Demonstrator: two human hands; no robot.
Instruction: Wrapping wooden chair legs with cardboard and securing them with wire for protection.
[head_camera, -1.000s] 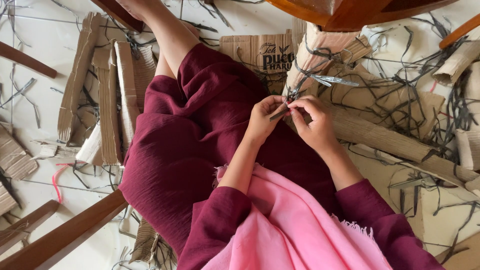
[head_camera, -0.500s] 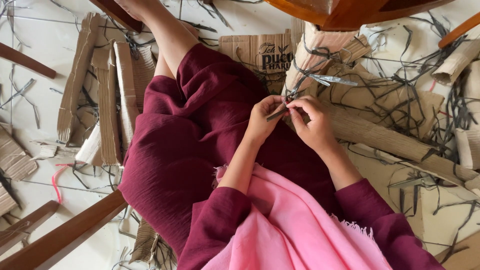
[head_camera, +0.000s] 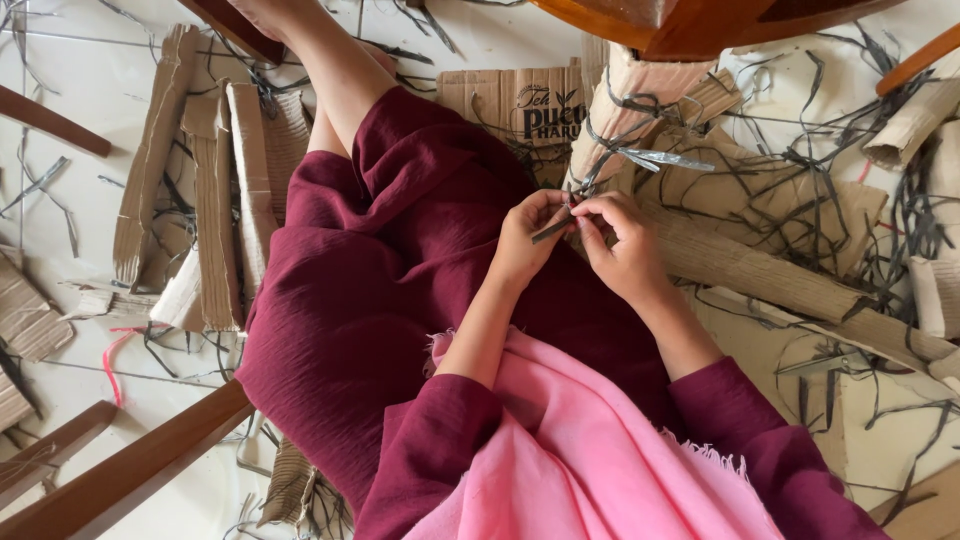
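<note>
I sit on the floor in a maroon dress with a pink scarf over my chest. My left hand (head_camera: 525, 243) and my right hand (head_camera: 622, 250) meet over my lap, fingertips together. Both pinch a thin dark grey strap strip (head_camera: 552, 229) that runs between them and up toward a tangle of similar strips (head_camera: 640, 155) on a rolled piece of cardboard (head_camera: 640, 90). The exact grip under the fingers is hidden.
Torn and rolled brown cardboard pieces (head_camera: 215, 190) lie on the white tiled floor to the left and right (head_camera: 780, 275). Dark strap strips (head_camera: 860, 130) are scattered about. Wooden furniture legs (head_camera: 130, 470) cross the lower left, and a wooden chair part (head_camera: 700, 25) sits at the top.
Both hands have shifted very slightly upward together while working the strip; otherwise nothing has moved.
</note>
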